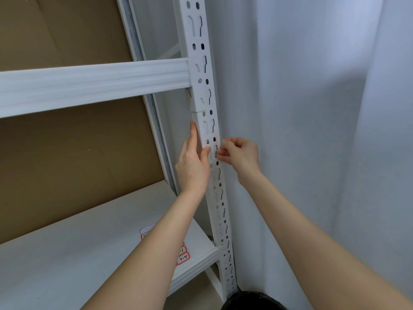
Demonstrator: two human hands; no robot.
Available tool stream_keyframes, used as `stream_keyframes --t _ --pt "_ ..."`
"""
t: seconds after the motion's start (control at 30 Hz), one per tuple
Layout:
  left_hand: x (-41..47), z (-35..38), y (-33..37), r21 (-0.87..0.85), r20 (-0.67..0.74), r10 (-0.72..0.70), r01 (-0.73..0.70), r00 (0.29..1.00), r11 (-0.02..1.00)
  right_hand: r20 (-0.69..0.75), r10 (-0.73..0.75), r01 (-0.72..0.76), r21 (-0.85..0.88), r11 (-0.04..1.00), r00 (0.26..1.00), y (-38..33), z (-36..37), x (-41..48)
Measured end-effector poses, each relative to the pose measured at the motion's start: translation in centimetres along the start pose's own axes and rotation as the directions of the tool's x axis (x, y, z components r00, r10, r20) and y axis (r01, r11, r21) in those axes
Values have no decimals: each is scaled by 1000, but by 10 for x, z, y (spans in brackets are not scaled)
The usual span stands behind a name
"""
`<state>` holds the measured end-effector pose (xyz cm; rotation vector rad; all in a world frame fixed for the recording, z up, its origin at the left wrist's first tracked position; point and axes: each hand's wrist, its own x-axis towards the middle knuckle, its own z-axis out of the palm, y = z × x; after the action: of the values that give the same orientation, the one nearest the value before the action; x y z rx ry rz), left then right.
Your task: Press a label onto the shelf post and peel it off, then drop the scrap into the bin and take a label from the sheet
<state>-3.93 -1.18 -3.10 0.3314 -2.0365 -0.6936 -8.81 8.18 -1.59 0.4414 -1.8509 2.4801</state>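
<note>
Bracing the tall white perforated steel upright (209, 130) with straight fingers, the left hand (192, 166) sits left of its vertical axis; right hand (240, 154) pinches something tiny at its right edge, item unclear.

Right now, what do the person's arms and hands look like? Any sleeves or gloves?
Both arms are bare as far as the picture shows, with no sleeves in sight. The left hand and right hand wear no gloves, and no rings, watch or bracelets show. Fingernails look short and unpainted.
</note>
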Motion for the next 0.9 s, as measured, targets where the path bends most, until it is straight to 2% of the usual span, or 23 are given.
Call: stream_keyframes --t 0.07,0.17,0.27,0.4,0.43,0.5,0.57,0.73,0.83,0.9 --pt "-1 0 0 -6 -1 4 -4 1000 1000 34 1 -2 50 999 999 -4 1 -2" --pt "2 -1 0 -36 18 -14 15 1000 999 92 17 -19 23 1000 996 -5 2 -6" --pt "-4 1 -1 -223 47 -75 83 996 971 140 81 -87 42 995 987 3 -5 -13" --pt "-34 6 -5 -204 -86 -133 113 987 972 195 179 -186 17 982 964 15 -22 -28" --pt "-42 9 -7 -228 -78 -141 120 987 966 202 203 -207 1 978 958 19 -27 -33" --pt "-58 14 -13 -300 41 -134 141 990 944 214 251 -250 -32 968 944 29 -38 -45" --pt "-74 19 -16 -350 212 -155 223 965 910 215 303 -299 -51 953 928 41 -53 -59" --pt "-120 28 -16 -346 530 -138 362 837 866 170 438 -442 -15 897 883 71 -91 -92" --pt "-143 31 -22 -319 651 -105 397 752 861 117 523 -530 38 847 844 88 -111 -106" --pt "-159 35 -26 -269 700 -110 404 705 875 86 607 -613 99 784 790 100 -122 -115"
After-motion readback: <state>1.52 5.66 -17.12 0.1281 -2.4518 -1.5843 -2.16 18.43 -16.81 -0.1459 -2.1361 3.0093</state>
